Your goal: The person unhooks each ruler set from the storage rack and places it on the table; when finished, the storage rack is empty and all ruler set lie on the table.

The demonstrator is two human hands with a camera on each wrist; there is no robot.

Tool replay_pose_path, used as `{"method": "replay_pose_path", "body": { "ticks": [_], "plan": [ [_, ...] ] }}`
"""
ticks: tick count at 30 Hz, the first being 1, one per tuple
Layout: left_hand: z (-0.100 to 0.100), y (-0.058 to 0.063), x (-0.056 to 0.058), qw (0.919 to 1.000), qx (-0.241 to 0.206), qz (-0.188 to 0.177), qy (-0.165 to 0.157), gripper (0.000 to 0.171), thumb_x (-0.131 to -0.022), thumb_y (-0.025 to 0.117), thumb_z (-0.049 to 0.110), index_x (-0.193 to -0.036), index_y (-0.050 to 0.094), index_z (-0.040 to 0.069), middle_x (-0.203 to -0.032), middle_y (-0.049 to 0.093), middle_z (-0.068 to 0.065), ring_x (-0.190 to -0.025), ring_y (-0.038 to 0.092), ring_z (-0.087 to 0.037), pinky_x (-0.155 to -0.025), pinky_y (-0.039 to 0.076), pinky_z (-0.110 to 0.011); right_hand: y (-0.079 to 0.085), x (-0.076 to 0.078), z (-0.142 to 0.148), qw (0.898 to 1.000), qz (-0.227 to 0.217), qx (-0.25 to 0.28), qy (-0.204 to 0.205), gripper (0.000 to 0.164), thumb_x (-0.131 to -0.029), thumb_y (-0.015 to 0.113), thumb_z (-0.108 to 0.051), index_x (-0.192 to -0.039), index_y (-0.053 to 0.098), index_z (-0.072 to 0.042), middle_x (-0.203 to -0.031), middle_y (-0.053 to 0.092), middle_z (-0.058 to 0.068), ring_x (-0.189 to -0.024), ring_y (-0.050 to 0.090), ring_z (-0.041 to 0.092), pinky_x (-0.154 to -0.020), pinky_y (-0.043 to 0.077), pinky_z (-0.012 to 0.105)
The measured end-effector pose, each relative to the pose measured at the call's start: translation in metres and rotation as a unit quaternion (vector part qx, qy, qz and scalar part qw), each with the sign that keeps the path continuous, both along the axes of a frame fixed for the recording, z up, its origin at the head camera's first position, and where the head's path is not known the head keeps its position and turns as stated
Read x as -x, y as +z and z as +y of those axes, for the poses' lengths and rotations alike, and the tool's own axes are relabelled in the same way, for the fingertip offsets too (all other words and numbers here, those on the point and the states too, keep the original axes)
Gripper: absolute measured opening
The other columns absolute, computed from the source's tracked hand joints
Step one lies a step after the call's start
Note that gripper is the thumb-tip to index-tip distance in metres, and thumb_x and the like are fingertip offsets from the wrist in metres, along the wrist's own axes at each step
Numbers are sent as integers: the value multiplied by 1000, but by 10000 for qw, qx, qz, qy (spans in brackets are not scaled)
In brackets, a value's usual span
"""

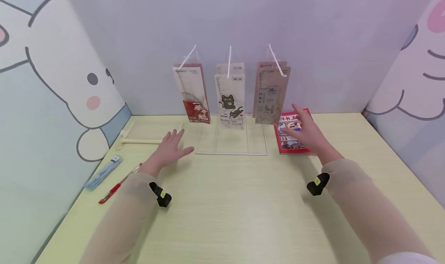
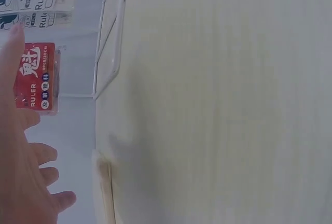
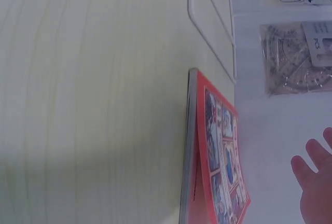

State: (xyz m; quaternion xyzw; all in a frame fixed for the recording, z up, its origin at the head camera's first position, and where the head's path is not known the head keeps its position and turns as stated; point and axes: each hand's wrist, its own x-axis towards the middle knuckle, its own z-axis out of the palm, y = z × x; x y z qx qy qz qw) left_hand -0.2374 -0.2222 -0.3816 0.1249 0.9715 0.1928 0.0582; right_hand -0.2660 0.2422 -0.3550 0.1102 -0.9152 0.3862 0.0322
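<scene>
My left hand (image 1: 169,150), fingers spread and holding nothing, hovers left of a white wire rack (image 1: 231,154). Ruler-set packs hang from the rack's hooks: a red-and-white pack (image 1: 194,96), a white pack with dark cats (image 1: 231,97) and a brownish pack (image 1: 270,97), which also shows a protractor in the right wrist view. My right hand (image 1: 307,130), also empty with fingers extended, is above a red comic-style book (image 1: 293,145) and partly covers it in the head view. The book's front cover (image 3: 223,156) is slightly lifted in the right wrist view.
To the left lie a cream rod (image 1: 141,141) with a small loop, a light-blue packet (image 1: 103,173) and a red pen (image 1: 119,183). Behind the rack stands a pale wall (image 1: 330,55); cartoon-printed panels flank the pale wooden table (image 1: 236,202).
</scene>
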Motion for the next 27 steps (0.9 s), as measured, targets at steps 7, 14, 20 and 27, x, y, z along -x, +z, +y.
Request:
{"method": "replay_pose_path", "body": {
  "ticks": [7, 14, 20, 27],
  "plan": [
    [6, -14, -4, 9998, -66, 118, -171, 91, -87, 51, 61, -149, 17, 3, -150, 12, -28, -136, 7, -47, -105, 9, -60, 8, 6, -25, 9974, 706, 86, 102, 85, -83, 71, -35, -150, 19, -33, -150, 25, 8, -133, 27, 34, -96, 33, 59],
    [18, -26, -1, 9992, -382, 131, 6, 88, -87, 51, 60, -149, 20, 5, -147, 27, -23, -130, 20, -47, -101, 17, -61, 16, 10, -40, 9970, 740, 216, -98, 85, -83, 72, -31, -150, 19, -34, -153, 13, 7, -135, 22, 34, -96, 29, 63],
    [28, -36, 2, 9975, -650, 99, 248, 85, -87, 55, 56, -148, 23, 6, -141, 31, -28, -128, 27, -45, -99, 22, -62, 22, 15, -46, 9963, 547, 579, -311, 85, -83, 71, -34, -148, 16, -42, -152, 11, 9, -132, 26, 36, -95, 32, 61],
    [35, -40, 5, 9952, -805, 245, 509, 79, -86, 59, 51, -147, 29, 9, -130, 42, -24, -121, 35, -39, -96, 28, -56, 31, 22, -51, 9946, 453, 854, -382, 83, -84, 70, -37, -148, 17, -42, -147, 18, 13, -130, 29, 36, -97, 32, 57]
  ]
}}
